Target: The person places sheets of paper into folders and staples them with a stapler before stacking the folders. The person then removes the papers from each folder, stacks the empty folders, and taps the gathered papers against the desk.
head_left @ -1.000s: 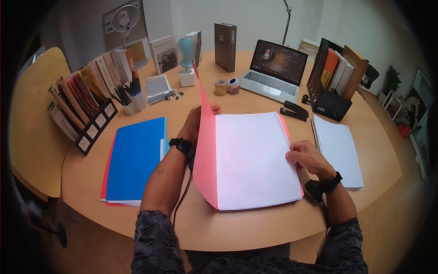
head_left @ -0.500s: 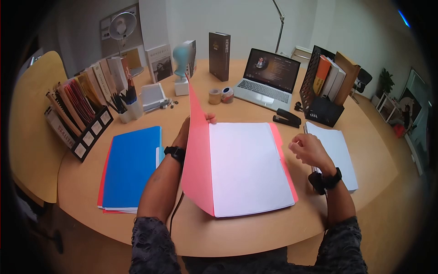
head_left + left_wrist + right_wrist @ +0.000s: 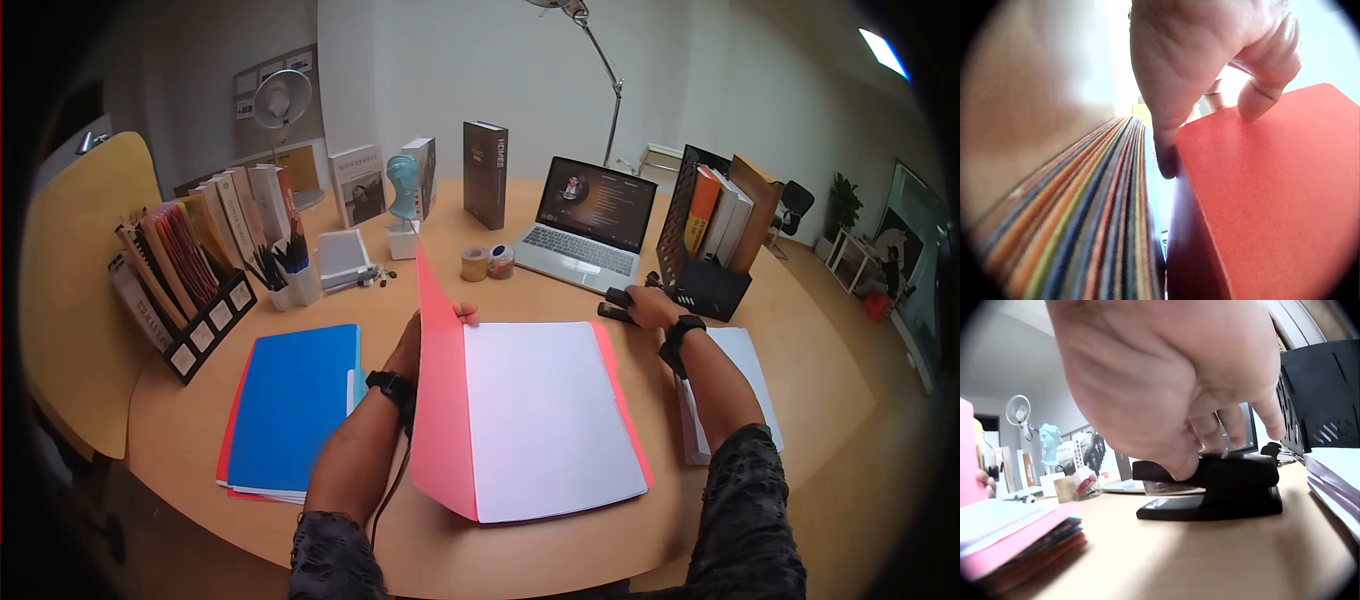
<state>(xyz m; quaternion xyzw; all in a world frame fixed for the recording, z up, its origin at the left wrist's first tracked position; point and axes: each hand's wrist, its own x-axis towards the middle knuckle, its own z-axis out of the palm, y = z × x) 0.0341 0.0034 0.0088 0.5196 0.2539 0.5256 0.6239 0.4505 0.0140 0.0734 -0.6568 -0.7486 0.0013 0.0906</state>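
Observation:
A pink folder (image 3: 440, 410) lies spread at the middle of the table, its left cover standing up and a stack of white paper (image 3: 550, 420) inside. My left hand (image 3: 403, 350) holds that raised cover near its far end; in the left wrist view, the thumb and fingers (image 3: 1259, 100) are on either side of the cover's edge (image 3: 1272, 194). Beyond the folder's right side, my right hand (image 3: 652, 308) grips a black stapler (image 3: 614, 312). The right wrist view shows thumb and fingers on the upper arm of the stapler (image 3: 1235, 478), whose base is at the tabletop.
Blue folder (image 3: 295, 410) with red beneath it lies left. White paper stack (image 3: 745, 370) sits under my right forearm. Behind stand a laptop (image 3: 580, 255), tape rolls (image 3: 475, 264), a black file holder (image 3: 715, 295) with books, pen cups (image 3: 295, 288) and a teal bust (image 3: 402, 185).
My right hand let go of the paper's right edge, moved away to the right and forward, and took hold of the stapler. My left hand stays at the raised cover.

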